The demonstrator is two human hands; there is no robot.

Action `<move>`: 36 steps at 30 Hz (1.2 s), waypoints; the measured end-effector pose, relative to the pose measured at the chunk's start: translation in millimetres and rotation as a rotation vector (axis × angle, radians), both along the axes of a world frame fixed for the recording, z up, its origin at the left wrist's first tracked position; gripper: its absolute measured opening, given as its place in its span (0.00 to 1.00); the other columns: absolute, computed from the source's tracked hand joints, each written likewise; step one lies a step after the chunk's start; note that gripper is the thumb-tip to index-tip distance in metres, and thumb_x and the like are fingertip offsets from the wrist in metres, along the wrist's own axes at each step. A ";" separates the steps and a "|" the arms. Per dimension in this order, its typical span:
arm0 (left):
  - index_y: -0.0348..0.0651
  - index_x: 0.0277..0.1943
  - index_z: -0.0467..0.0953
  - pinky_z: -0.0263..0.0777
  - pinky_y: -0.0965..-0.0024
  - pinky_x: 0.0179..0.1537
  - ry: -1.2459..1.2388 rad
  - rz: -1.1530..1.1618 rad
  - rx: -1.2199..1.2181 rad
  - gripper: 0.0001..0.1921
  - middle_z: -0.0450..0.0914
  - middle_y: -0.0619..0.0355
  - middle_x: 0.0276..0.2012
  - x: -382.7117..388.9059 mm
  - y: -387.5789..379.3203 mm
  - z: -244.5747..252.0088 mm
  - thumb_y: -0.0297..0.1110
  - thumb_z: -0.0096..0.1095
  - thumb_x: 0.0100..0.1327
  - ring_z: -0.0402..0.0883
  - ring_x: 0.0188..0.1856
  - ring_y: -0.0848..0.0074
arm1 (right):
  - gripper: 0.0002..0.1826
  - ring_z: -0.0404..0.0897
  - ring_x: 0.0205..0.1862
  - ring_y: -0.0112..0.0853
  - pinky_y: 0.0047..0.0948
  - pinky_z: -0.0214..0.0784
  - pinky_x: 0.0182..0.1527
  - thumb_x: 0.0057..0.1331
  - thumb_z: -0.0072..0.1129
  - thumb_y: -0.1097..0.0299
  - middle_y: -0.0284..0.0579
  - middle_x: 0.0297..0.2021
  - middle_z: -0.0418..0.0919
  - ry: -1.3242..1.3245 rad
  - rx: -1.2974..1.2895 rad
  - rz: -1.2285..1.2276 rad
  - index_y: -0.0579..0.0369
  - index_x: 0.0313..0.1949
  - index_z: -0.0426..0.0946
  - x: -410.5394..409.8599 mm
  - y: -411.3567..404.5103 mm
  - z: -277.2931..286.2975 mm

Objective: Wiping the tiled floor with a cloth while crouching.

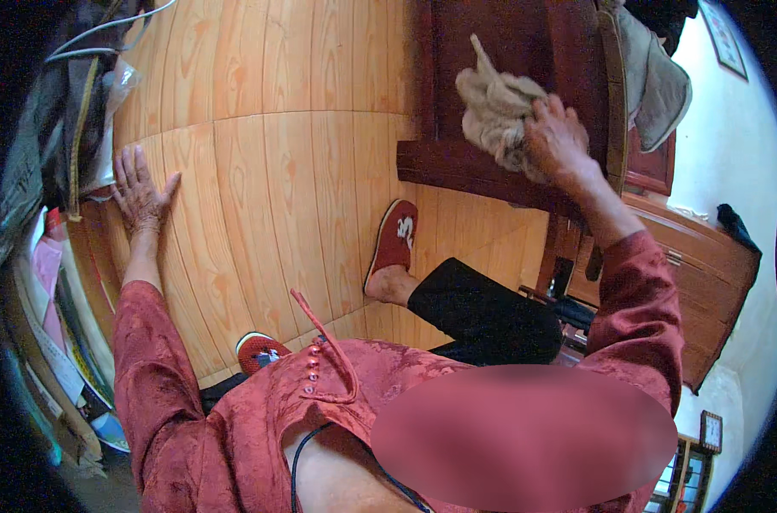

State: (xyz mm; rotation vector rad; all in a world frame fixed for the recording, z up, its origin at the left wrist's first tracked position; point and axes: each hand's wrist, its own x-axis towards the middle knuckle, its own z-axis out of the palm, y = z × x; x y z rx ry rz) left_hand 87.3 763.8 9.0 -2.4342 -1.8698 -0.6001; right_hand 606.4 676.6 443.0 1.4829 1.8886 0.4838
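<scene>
A bunched beige-grey cloth (501, 115) lies against a dark reddish-brown wooden surface at the upper right. My right hand (558, 138) grips its right side, with the fingers curled over the folds. At the left, my left hand (138, 189) is spread flat on the light wood-plank surface (267, 173), with its fingers apart and nothing in it. Beside its fingertips are clear plastic wrapping and dark bags. The underside of the cloth and part of my right palm are hidden.
Dark bags (55, 128), a pale cable (116, 50) and stacked papers and cardboard (61, 346) line the left side. Red slippers (395, 237) are on my feet. A brown wooden cabinet (696, 282) stands at the right, near a grey cushion (661, 83).
</scene>
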 end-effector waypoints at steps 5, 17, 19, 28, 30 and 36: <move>0.49 0.71 0.49 0.48 0.42 0.66 0.009 0.021 -0.063 0.50 0.46 0.54 0.72 2.4 -2.5 5.8 0.66 0.60 0.52 0.41 0.74 0.62 | 0.12 0.66 0.54 0.44 0.43 0.64 0.50 0.57 0.53 0.67 0.47 0.46 0.70 -0.026 -0.371 -0.153 0.56 0.39 0.78 -29.3 -30.3 -46.9; 0.46 0.70 0.51 0.48 0.45 0.66 0.050 0.003 -0.012 0.51 0.48 0.53 0.71 -0.6 -4.0 9.8 0.69 0.57 0.51 0.43 0.73 0.60 | 0.33 0.67 0.57 0.54 0.46 0.62 0.58 0.49 0.62 0.68 0.55 0.51 0.72 0.661 -0.617 -0.441 0.52 0.57 0.66 -31.7 -20.4 -199.4; 0.45 0.70 0.52 0.47 0.47 0.67 0.036 -0.010 0.001 0.51 0.49 0.52 0.71 -0.6 -3.0 8.1 0.69 0.57 0.51 0.43 0.73 0.60 | 0.39 0.62 0.61 0.53 0.45 0.55 0.64 0.51 0.62 0.67 0.57 0.57 0.67 0.903 -0.554 -0.419 0.50 0.63 0.60 -47.4 -51.4 -226.1; 0.45 0.71 0.49 0.45 0.46 0.68 0.083 -0.009 -0.078 0.53 0.48 0.49 0.71 0.7 0.6 17.7 0.67 0.62 0.48 0.42 0.73 0.57 | 0.43 0.52 0.63 0.66 0.65 0.50 0.59 0.46 0.70 0.51 0.54 0.61 0.59 0.839 -0.019 -0.269 0.33 0.63 0.63 -103.2 -131.6 -350.0; 0.44 0.71 0.49 0.44 0.47 0.68 0.098 -0.023 -0.075 0.54 0.48 0.48 0.71 1.0 -0.3 18.5 0.67 0.62 0.48 0.42 0.73 0.57 | 0.41 0.53 0.63 0.63 0.61 0.51 0.60 0.44 0.71 0.55 0.53 0.61 0.60 0.895 0.051 -0.268 0.32 0.61 0.66 -79.7 -113.5 -365.0; 0.41 0.70 0.49 0.43 0.46 0.68 0.146 -0.025 -0.079 0.55 0.49 0.45 0.70 -0.7 -4.2 25.8 0.68 0.61 0.47 0.45 0.72 0.54 | 0.33 0.58 0.61 0.57 0.58 0.55 0.60 0.47 0.66 0.59 0.51 0.62 0.59 0.925 0.257 -0.317 0.37 0.56 0.70 -31.1 29.0 -382.4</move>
